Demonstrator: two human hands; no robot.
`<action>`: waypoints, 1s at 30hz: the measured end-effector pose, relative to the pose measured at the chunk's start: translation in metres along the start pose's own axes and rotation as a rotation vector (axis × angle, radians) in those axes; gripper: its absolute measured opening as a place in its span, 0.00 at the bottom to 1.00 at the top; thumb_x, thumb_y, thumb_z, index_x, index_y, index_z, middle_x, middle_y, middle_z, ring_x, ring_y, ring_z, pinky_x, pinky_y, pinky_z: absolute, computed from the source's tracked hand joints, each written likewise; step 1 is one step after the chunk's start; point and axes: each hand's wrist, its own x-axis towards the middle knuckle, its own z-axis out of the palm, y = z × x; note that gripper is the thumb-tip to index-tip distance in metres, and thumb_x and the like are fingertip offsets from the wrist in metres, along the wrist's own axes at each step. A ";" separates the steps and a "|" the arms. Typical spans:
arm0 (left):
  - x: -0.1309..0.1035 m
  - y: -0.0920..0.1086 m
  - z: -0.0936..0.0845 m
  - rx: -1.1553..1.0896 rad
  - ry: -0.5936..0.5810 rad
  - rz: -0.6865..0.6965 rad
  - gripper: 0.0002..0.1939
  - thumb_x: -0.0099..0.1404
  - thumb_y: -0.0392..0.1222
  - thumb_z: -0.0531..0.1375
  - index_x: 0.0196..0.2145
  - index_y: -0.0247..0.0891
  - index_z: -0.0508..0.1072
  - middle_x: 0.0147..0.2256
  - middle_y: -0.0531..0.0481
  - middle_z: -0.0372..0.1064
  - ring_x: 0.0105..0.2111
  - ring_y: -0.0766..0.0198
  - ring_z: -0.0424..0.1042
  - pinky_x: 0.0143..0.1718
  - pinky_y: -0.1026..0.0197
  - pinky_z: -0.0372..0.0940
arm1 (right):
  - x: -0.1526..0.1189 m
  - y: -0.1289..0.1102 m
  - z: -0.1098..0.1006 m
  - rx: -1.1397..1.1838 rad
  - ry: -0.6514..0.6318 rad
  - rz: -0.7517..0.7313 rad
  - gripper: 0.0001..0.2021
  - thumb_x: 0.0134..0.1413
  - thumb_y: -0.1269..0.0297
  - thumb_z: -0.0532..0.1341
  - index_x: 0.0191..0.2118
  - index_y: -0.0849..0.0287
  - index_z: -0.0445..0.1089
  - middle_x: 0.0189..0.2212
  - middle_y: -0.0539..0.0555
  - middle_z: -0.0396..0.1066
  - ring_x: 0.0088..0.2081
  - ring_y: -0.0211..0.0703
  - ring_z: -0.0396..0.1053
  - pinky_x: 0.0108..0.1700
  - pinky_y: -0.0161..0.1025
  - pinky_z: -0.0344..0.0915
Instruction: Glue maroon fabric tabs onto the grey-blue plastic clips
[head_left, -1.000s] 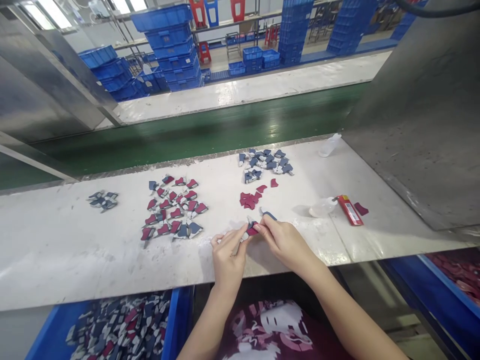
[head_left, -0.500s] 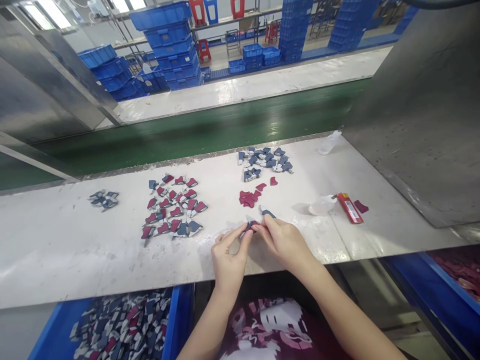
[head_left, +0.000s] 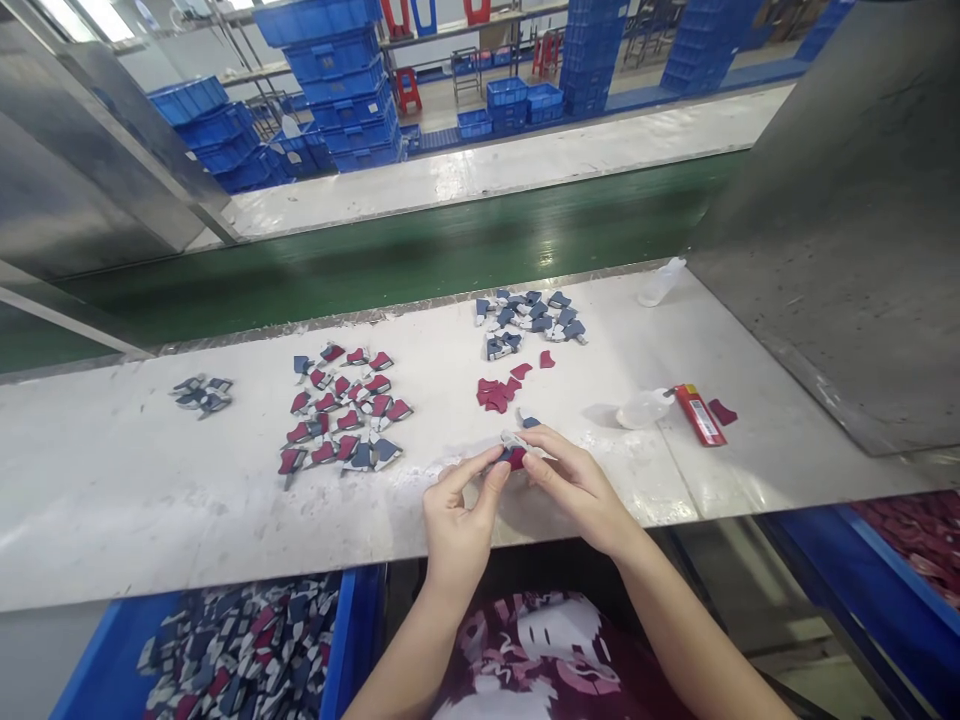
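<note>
Between my fingertips is a small grey and dark-blue plastic part with a red piece on it. My left hand pinches its left side, and my right hand pinches the right side. Fingers cover much of the part. Just beyond my right fingers lies a blue-grey part. Farther off is a small heap of loose red pieces, and behind it a group of blue-grey parts. On the left, rows of grey parts with red pieces lie on the white table.
A clear squeeze bottle lies by a red packet; another clear bottle lies farther back. Several blue-grey parts sit far left. Blue bins below the edge hold more parts. A metal panel stands at right.
My right fingers have shifted slightly along the part, and more of its red piece shows now. The whole view has tilted a little.
</note>
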 end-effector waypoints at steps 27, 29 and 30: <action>-0.005 -0.007 0.019 0.345 0.157 0.379 0.08 0.70 0.36 0.59 0.42 0.39 0.78 0.38 0.46 0.80 0.38 0.58 0.77 0.47 0.52 0.66 | 0.003 0.011 0.037 -0.164 0.266 -0.030 0.15 0.69 0.54 0.50 0.37 0.55 0.67 0.35 0.53 0.68 0.38 0.43 0.68 0.41 0.40 0.65; -0.003 -0.009 0.018 0.402 0.173 0.444 0.07 0.70 0.36 0.58 0.42 0.39 0.77 0.36 0.47 0.79 0.35 0.59 0.76 0.47 0.51 0.64 | 0.006 0.012 0.040 -0.109 0.256 0.015 0.15 0.69 0.53 0.50 0.35 0.55 0.66 0.32 0.52 0.68 0.36 0.42 0.68 0.38 0.39 0.65; -0.001 -0.010 0.017 0.406 0.173 0.465 0.07 0.70 0.35 0.58 0.41 0.38 0.76 0.35 0.47 0.79 0.35 0.59 0.76 0.47 0.51 0.64 | 0.007 0.012 0.040 -0.084 0.253 0.034 0.16 0.69 0.52 0.50 0.35 0.55 0.66 0.31 0.51 0.68 0.35 0.42 0.68 0.37 0.38 0.64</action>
